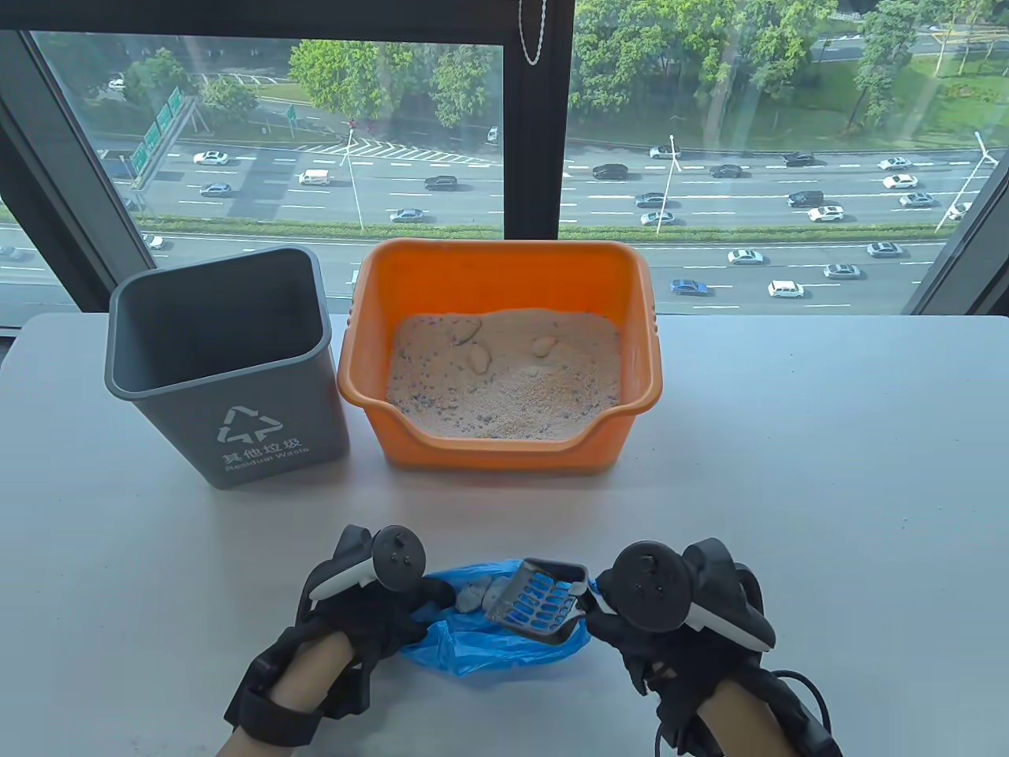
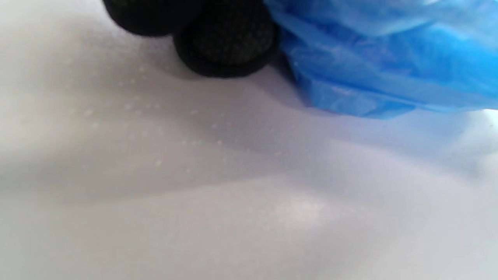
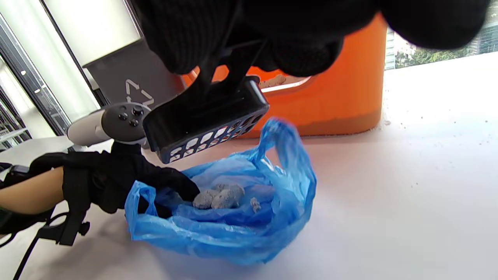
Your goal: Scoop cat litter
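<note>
Blue bag [image 1: 489,639] takes scooped clumps [image 3: 218,196], near bench [image 1: 788,473] edge.

Right hand [image 1: 670,623] grips slotted scoop [image 1: 538,605], tilted over bag; left hand [image 1: 363,607] pinches bag rim open. Several clumps bagged; more mounds sit in orange litter tray's [image 1: 504,268] litter [image 1: 504,378], far centre. Grey bin [image 1: 228,371], far left, reads "Residual Waste" under Chinese characters.

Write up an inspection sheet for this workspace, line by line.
Surface: white table, a few loose grains near the orange litter box.
Job's things: litter box holds sandy litter; slotted scoop over the open blue bag; grey clumps inside the bag.
Clutter: grey waste bin left of the box.
Grips: right hand holds the scoop; left hand holds the bag's edge.
Cables: black lead by the right wrist.
Surroundings: window, road below.
</note>
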Demonstrator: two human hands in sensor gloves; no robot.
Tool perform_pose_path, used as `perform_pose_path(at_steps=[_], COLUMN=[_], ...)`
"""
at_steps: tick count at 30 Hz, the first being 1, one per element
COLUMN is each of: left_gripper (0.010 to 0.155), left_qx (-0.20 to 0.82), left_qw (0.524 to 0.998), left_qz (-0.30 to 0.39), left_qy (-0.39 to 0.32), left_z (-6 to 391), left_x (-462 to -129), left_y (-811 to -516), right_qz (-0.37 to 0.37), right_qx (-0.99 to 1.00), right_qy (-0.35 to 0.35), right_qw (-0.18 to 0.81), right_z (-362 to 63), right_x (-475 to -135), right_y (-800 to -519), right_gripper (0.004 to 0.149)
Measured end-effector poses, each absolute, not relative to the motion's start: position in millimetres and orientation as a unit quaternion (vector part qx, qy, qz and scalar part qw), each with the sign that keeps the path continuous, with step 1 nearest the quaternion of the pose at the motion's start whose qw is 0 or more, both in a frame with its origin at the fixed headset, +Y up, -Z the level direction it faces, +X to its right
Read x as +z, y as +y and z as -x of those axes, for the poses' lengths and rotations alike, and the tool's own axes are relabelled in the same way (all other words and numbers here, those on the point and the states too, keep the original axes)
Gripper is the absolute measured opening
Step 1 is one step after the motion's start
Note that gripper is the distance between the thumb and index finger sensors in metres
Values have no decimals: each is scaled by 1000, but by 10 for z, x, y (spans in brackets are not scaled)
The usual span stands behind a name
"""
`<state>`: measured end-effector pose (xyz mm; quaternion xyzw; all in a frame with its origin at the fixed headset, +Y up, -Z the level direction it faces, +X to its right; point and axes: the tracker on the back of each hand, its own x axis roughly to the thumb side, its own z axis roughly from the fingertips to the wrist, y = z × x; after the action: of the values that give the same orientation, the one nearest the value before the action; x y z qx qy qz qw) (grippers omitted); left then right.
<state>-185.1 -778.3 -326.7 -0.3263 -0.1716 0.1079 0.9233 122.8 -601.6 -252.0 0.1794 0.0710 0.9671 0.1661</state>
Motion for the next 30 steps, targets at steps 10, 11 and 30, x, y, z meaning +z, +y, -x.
perform_pose_path(at_steps=[10, 11, 30], left_gripper=[60, 60, 60], left_qx=[109, 109, 112], left_qw=[923, 923, 921], left_qz=[327, 327, 328], left_qy=[-172, -172, -176], left_z=[1849, 1849, 1852], left_x=[-3270, -3270, -3281], left_y=[-7784, -7784, -7788], right_qz=[-70, -56, 186], right_qx=[978, 980, 978], right_qy=[45, 49, 94], right_qw=[192, 185, 16], right_z=[-969, -922, -130], right_x=[-3435, -3526, -5327], right_y=[-5915, -5930, -6660], right_gripper=[59, 59, 59])
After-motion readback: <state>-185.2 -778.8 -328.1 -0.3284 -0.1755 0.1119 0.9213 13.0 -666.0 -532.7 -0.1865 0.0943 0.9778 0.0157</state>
